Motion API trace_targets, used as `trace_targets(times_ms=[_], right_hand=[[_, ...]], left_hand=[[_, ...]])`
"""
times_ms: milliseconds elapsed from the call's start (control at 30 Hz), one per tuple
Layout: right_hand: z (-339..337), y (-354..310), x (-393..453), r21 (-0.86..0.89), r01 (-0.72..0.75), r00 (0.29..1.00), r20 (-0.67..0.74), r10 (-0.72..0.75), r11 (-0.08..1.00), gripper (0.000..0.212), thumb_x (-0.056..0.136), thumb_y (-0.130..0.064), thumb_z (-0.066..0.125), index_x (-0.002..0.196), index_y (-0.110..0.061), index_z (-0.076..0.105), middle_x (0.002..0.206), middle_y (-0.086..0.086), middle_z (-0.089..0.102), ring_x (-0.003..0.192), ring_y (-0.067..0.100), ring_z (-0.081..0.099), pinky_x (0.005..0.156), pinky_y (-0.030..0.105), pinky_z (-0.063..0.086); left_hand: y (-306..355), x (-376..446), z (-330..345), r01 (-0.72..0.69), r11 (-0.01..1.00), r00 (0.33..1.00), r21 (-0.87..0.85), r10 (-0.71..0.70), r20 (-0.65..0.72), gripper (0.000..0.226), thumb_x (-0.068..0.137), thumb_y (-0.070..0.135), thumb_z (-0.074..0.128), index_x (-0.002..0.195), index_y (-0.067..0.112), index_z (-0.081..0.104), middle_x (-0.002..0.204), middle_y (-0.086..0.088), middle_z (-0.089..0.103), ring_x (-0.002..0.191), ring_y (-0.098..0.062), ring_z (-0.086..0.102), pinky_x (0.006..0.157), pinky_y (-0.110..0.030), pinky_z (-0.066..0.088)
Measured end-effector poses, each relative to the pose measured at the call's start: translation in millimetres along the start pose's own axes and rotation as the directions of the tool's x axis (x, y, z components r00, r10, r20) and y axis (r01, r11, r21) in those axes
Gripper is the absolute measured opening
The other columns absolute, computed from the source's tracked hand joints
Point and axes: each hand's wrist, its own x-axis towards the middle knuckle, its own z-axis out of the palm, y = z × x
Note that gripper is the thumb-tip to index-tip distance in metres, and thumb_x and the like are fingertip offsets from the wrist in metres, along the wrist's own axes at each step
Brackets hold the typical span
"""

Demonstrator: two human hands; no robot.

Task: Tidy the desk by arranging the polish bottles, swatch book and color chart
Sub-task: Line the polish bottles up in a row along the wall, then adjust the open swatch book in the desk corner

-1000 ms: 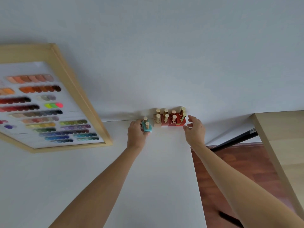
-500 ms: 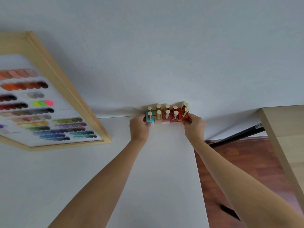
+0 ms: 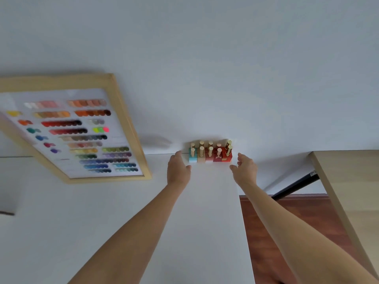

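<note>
Several polish bottles (image 3: 210,153) with gold caps stand packed in a tight block at the far edge of the white desk (image 3: 205,212), against the wall. The leftmost is turquoise (image 3: 192,159), the rest beige and red. My left hand (image 3: 178,171) hovers just left of the block, fingers apart, holding nothing. My right hand (image 3: 245,170) is just right of the block, open and apart from it. The wood-framed color chart (image 3: 78,136) leans at the far left. No swatch book shows.
The desk's right edge (image 3: 244,222) drops to a reddish wooden floor (image 3: 297,218). A second light-wood table (image 3: 348,181) stands to the right, with a black bar (image 3: 295,185) beneath. A dark object (image 3: 7,213) peeks in at the left edge.
Both hands pressed the bottles together into one block, the turquoise one joining from the left, then let go and drew back a little toward me.
</note>
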Motion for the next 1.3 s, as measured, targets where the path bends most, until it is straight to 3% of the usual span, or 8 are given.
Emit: trace_targets(times_ms=[167,267,500,700,900,1100,1300], right_hand=[[-27,-22,-45,-0.029,0.064,0.998,-0.02,-0.065,0.998,0.047,0.084,-0.005,0.064,0.13,-0.002,0.051,0.125,0.018,0.06,0.118,0.03,0.054,0.105,0.042,0.042],[-33,-39,-78,-0.041,0.122,0.992,-0.031,-0.123,0.992,0.036,0.081,-0.004,0.065,0.117,0.001,0.06,0.112,0.019,0.066,0.107,0.033,0.06,0.098,0.045,0.046],[-10,-96,-154,-0.006,0.202,0.979,0.005,-0.202,0.979,0.027,0.082,-0.006,0.064,0.109,-0.004,0.064,0.106,0.014,0.067,0.1,0.03,0.059,0.091,0.04,0.05],[54,-158,-230,0.018,0.321,0.943,0.082,-0.321,0.947,0.032,0.082,-0.006,0.065,0.114,-0.001,0.063,0.112,0.015,0.067,0.105,0.028,0.061,0.096,0.043,0.05],[134,-220,-309,0.034,0.411,0.895,0.178,-0.41,0.911,0.031,0.084,-0.008,0.065,0.114,-0.003,0.064,0.114,0.013,0.068,0.105,0.027,0.061,0.095,0.037,0.05],[208,-273,-373,0.048,0.515,0.819,0.269,-0.507,0.856,0.031,0.083,-0.008,0.065,0.113,-0.003,0.065,0.112,0.013,0.068,0.104,0.024,0.061,0.095,0.037,0.05],[269,-320,-400,0.064,0.607,0.723,0.367,-0.584,0.792,0.028,0.083,-0.009,0.065,0.11,-0.006,0.066,0.112,0.011,0.069,0.104,0.024,0.062,0.098,0.036,0.048]], left_hand=[[7,-46,-37,-0.107,0.994,0.994,-0.039,0.108,0.021,0.052,0.088,0.014,0.063,0.135,0.008,0.043,0.13,-0.013,0.055,0.122,-0.026,0.053,0.103,-0.035,0.045],[4,-73,-62,-0.157,0.985,0.987,-0.072,0.158,0.017,0.049,0.089,0.019,0.063,0.134,0.009,0.046,0.128,-0.012,0.057,0.119,-0.024,0.055,0.1,-0.033,0.046],[-42,-119,-149,-0.191,0.978,0.982,-0.083,0.19,-0.015,0.05,0.089,0.026,0.063,0.134,0.01,0.047,0.129,-0.01,0.058,0.12,-0.022,0.054,0.098,-0.03,0.044],[-116,-151,-256,-0.171,0.983,0.98,-0.061,0.163,-0.112,0.051,0.089,0.029,0.063,0.134,0.012,0.048,0.131,-0.009,0.058,0.124,-0.022,0.053,0.101,-0.032,0.043],[-205,-185,-363,-0.11,0.994,0.968,0.003,0.108,-0.226,0.043,0.088,0.027,0.063,0.126,0.009,0.052,0.124,-0.01,0.061,0.118,-0.023,0.056,0.089,-0.026,0.043],[-279,-215,-446,-0.014,1.0,0.95,0.007,0.015,-0.312,0.047,0.089,0.026,0.063,0.13,0.008,0.049,0.127,-0.01,0.059,0.118,-0.025,0.055,0.099,-0.034,0.045],[-324,-214,-498,0.039,0.999,0.913,0.034,-0.022,-0.407,0.044,0.09,0.026,0.062,0.128,0.007,0.052,0.122,-0.011,0.061,0.111,-0.026,0.058,0.085,-0.026,0.042]])
